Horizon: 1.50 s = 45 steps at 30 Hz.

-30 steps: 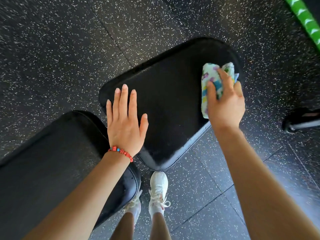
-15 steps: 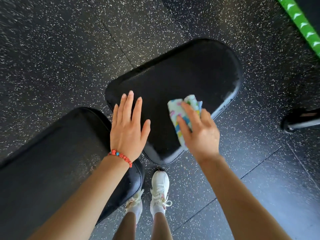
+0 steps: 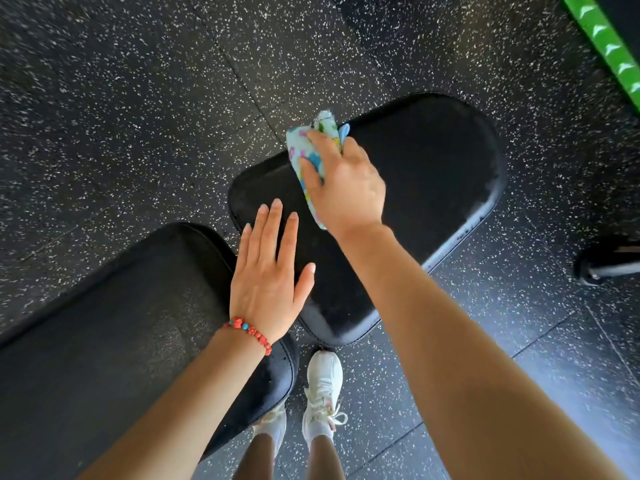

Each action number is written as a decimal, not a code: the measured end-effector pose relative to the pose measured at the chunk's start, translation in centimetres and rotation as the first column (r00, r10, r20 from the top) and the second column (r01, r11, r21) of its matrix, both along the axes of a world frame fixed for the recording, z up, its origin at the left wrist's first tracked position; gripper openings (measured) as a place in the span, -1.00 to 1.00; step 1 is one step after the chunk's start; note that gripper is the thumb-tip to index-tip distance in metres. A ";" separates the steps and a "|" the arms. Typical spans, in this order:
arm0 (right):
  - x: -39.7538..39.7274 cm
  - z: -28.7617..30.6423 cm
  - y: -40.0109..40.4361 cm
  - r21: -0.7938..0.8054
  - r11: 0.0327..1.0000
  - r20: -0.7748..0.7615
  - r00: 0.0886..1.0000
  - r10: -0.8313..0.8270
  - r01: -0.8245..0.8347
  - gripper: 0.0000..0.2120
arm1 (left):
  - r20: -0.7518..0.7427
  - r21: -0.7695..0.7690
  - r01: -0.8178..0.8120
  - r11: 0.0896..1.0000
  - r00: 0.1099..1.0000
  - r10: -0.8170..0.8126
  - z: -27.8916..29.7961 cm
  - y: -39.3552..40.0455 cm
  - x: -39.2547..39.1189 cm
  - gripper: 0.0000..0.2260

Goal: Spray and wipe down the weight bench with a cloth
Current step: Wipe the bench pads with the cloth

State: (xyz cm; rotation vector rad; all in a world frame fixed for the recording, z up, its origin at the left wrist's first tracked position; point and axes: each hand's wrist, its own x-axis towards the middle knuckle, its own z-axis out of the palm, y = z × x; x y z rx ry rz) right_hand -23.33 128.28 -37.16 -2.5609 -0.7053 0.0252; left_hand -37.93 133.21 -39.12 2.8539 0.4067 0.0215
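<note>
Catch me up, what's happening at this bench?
A person is wiping the black seat pad of a weight bench. The right hand grips a folded, colourful patterned cloth and presses it against the pad near its far-left edge. The left hand, with a red bead bracelet at the wrist, lies flat with straight fingers on the pad's near end, next to the back pad. No spray bottle is in view.

Speckled black rubber floor (image 3: 138, 116), green strip (image 3: 609, 53), white sneakers (image 3: 323, 386), red beaded bracelet (image 3: 251, 333)
</note>
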 end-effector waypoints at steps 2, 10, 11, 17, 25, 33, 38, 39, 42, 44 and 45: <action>0.9 -0.3 -0.6 0.010 0.997 0.048 0.996 0.072 -0.072 -0.71 | 0.001 0.001 -0.006 1.000 1.000 0.006 -0.1 -0.1 0.0 -0.47; 9.6 1.1 -5.8 -0.205 0.963 -0.125 0.971 -0.204 0.176 -0.60 | 0.019 -0.007 -0.044 0.999 0.999 0.044 -0.1 -0.5 0.1 -0.48; 10.4 1.4 -7.1 -0.216 0.952 -0.126 0.960 -0.249 0.219 -0.60 | 0.020 -0.010 -0.055 0.998 0.998 0.055 -0.1 -0.6 0.2 -0.48; 9.8 1.5 -11.7 -0.204 0.887 -0.157 0.880 -0.448 0.415 -0.60 | 0.028 -0.037 -0.125 0.992 0.992 0.126 0.0 -1.5 0.6 -0.47; 5.1 1.2 -14.5 -0.117 0.781 -0.184 0.760 -0.624 0.613 -0.61 | 0.011 -0.054 -0.126 0.991 0.992 0.127 0.2 -1.8 0.7 -0.47; -5.7 1.1 -13.5 -0.029 0.795 -0.284 0.757 -0.588 0.606 -0.62 | -0.073 -0.055 -0.085 0.995 0.994 0.081 1.2 -1.7 0.7 -0.50; -11.1 3.4 -13.4 -0.134 0.919 -0.417 0.820 -0.391 0.370 -0.62 | -0.161 -0.088 0.000 0.996 0.987 -0.014 3.7 -1.8 -0.3 -0.50; -11.8 4.1 -13.7 -0.154 0.925 -0.453 0.808 -0.378 0.347 -0.62 | -0.164 -0.089 0.025 0.996 0.986 -0.040 4.4 -2.1 -0.8 -0.54; -14.1 6.7 -15.0 -0.110 0.893 -0.515 0.743 -0.426 0.436 -0.64 | -0.160 -0.119 0.084 0.989 0.982 -0.102 7.1 -2.8 -2.3 -0.51; -15.6 8.7 -15.8 -0.052 0.856 -0.530 0.713 -0.460 0.514 -0.65 | -0.116 -0.127 0.133 0.983 0.982 -0.148 9.1 -3.4 -3.2 -0.52; -16.2 9.6 -16.2 -0.033 0.838 -0.531 0.701 -0.476 0.544 -0.65 | -0.094 -0.124 0.157 0.980 0.981 -0.169 10.0 -3.7 -3.7 -0.54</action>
